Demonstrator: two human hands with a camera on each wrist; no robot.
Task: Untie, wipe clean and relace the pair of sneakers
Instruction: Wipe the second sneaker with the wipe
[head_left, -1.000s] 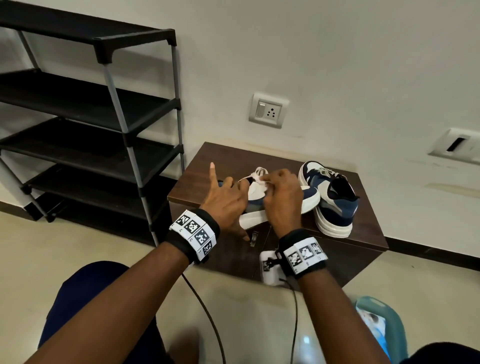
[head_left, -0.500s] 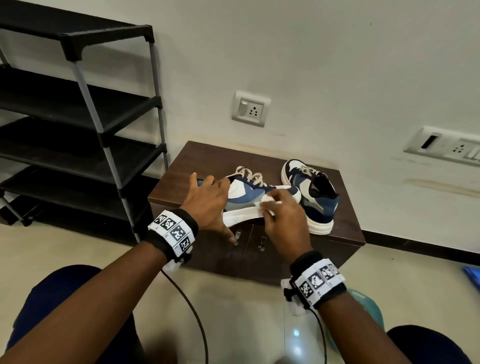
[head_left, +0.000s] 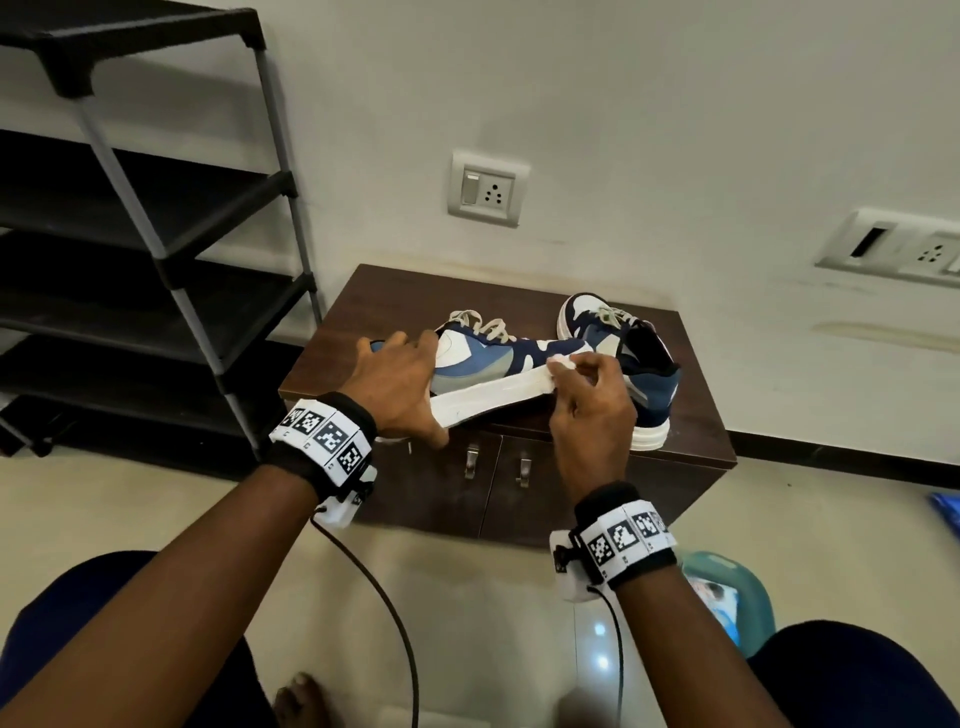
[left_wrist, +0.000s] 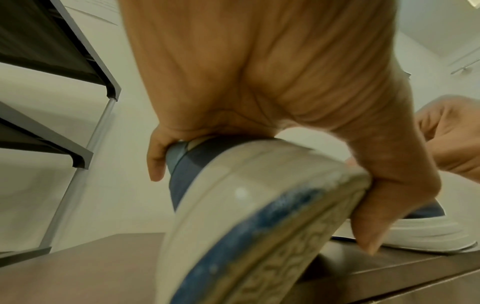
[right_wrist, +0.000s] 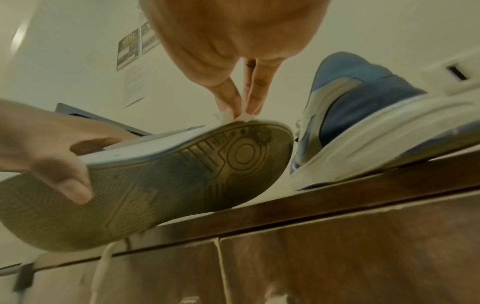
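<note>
On top of the low dark-brown wooden cabinet (head_left: 363, 306), we have the blue, navy and white lace-up sneaker (head_left: 483, 358) tipped onto its side near the front edge, its white rubber sole wall turned toward us so the dirty strip is easy to reach. Our left hand (head_left: 400, 387) grips the heel end, fingers curled over the upper and thumb hooked under the tread, which we judge is there to steady the shoe against the rubbing. Our right hand (head_left: 592, 410) pinches a small crumpled white wipe (head_left: 561, 362) between thumb and fingertips (right_wrist: 253, 102) and presses it onto the toe end of that sole wall; the right wrist view shows the wad squashed against the rim just above the patterned outsole.

The second matching blue and white sneaker (head_left: 628, 364) stands upright on the cabinet top just behind and beyond the toe of the first, close enough that the two look nearly touching, though we cannot tell if they do. Both shoes carry beige laces in their eyelets, and loose lace ends hang over the cabinet's front edge. We judge this to be the wiping stage on the first shoe, with its partner waiting and the relacing not yet done.

Beside the cabinet, a black shelf rack with grey poles (head_left: 156, 208) stands against the wall.
</note>
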